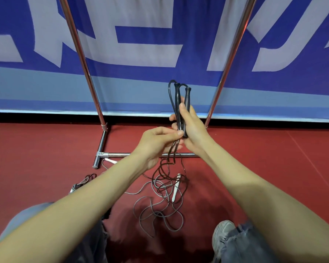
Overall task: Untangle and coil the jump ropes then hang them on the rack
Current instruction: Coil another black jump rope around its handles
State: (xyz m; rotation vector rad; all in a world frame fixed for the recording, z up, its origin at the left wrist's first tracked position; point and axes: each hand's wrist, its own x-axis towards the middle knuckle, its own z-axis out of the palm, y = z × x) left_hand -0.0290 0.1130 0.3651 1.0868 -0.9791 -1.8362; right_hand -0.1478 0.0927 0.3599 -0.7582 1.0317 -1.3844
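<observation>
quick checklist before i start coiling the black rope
1. Both black handles held together in the right hand: ok.
2. The left hand pinches the black cord just below the handles: ok.
3. The black cord is free of the grey rope: not ok, their loops overlap in a tangle.
4. The white handle is clear of the black cord: not ok, it lies among the loops.
5. The rack stands directly ahead: ok.
6. Top rail free for hanging: cannot tell, out of view.
</observation>
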